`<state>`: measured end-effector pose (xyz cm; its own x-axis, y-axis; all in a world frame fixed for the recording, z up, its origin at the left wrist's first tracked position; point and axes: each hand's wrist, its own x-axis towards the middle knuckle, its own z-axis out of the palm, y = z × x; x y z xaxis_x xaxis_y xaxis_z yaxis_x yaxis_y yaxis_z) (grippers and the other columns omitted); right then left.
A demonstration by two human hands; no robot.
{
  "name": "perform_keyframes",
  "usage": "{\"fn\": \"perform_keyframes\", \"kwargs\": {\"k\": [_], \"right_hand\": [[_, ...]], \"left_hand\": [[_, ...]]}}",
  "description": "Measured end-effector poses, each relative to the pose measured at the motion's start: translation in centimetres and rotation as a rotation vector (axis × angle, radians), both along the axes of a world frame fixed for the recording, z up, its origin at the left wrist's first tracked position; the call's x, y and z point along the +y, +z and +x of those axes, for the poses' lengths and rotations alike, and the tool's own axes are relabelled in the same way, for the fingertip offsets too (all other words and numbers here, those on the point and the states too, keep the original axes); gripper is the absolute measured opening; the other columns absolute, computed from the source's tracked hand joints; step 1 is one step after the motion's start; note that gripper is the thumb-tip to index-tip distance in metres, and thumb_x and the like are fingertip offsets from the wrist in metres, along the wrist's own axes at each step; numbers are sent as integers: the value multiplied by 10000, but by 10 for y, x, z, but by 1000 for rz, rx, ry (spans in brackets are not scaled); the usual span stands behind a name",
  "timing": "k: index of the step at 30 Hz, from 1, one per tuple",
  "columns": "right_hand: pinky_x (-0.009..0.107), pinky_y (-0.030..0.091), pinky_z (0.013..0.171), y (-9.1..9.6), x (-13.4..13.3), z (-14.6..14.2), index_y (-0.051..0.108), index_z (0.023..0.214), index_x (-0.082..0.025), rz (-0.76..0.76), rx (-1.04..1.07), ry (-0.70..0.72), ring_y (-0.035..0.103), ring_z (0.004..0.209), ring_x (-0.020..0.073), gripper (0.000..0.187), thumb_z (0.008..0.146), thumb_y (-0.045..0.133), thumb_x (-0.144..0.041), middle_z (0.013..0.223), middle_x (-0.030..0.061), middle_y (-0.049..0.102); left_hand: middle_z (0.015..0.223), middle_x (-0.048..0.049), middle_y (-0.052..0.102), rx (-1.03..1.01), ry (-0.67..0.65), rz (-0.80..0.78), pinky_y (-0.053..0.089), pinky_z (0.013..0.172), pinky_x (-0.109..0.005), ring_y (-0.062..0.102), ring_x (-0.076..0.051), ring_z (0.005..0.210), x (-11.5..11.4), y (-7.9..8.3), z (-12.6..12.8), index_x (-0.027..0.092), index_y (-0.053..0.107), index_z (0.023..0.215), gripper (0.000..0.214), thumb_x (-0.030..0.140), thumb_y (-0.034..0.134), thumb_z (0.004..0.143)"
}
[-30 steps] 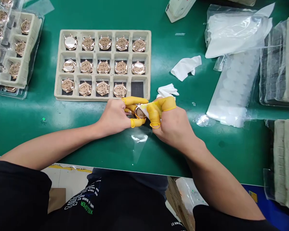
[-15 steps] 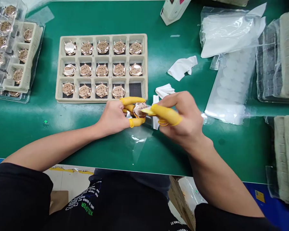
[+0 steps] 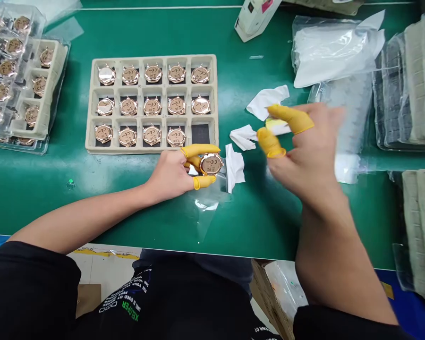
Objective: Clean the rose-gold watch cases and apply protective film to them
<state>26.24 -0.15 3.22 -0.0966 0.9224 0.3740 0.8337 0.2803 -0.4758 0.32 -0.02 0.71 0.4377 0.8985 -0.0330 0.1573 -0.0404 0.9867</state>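
My left hand (image 3: 173,174), with yellow finger cots on its fingertips, grips a rose-gold watch case (image 3: 211,164) by its sides, printed back facing up. Clear film (image 3: 207,208) lies beneath it on the table. My right hand (image 3: 302,151) hovers to the right over the table, blurred by motion. Its cotted thumb and forefinger are apart. Between them shows a yellow-and-white piece (image 3: 278,126); whether it is gripped I cannot tell. Near the right hand lie white cloths (image 3: 267,101), one more cloth (image 3: 235,168) being right beside the watch case.
A beige tray (image 3: 152,151) of watch cases stands behind my left hand, its front right compartment bare. More loaded trays (image 3: 38,125) are stacked at left. A white box (image 3: 257,19), bagged white sheets (image 3: 336,49) and stacked trays (image 3: 418,89) occupy the back and right.
My right hand has pulled away from the watch case, to the right and slightly farther back, its fingers spreading. The left hand keeps its hold on the watch case.
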Motion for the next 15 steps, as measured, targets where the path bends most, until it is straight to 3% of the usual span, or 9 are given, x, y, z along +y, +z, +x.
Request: {"fn": "perform_keyframes", "kwargs": {"k": [2,4,8,10,12,15], "right_hand": [[503,518,937,-3,-8,-17,614,1428,-260,-170,225,186,651,1007,273,473,964,657,-340,1092,103,744],[432,540,860,-4,-11,-34,634,1349,-282,-310,403,280,666,867,218,437,923,715,-340,940,28,729],[391,533,766,-3,11,-49,702,1067,-237,-197,652,77,626,750,176,274,831,804,-331,840,15,676],[411,531,764,-3,30,-52,712,1024,-216,-196,594,50,614,746,181,238,819,798,-300,832,27,685],[467,536,821,-4,47,-56,741,1023,-214,-238,358,154,624,829,223,185,848,761,-268,840,44,691],[597,502,964,-1,60,-66,745,934,-216,-151,39,284,591,1078,324,71,893,732,-272,1017,119,668]], "left_hand": [[1012,-35,837,-29,-17,35,668,886,-327,775,-178,868,-1,-1,0,219,772,1300,569,237,876,741],[975,-27,837,-40,-13,46,665,864,-315,777,-171,840,-2,-1,1,216,757,1323,591,241,870,743],[856,-29,834,-48,-18,-39,659,783,-284,790,-172,799,-3,3,2,186,752,1292,574,325,896,755],[849,-44,836,-60,-92,-57,670,804,-290,801,-176,798,-5,6,1,162,794,1145,438,366,891,770],[849,-44,837,-54,-168,-24,677,842,-299,804,-173,788,-6,8,0,161,811,1070,371,386,884,784],[842,-33,838,-36,-233,59,669,866,-288,795,-156,759,-7,10,-1,165,818,1057,351,399,876,803]]}}
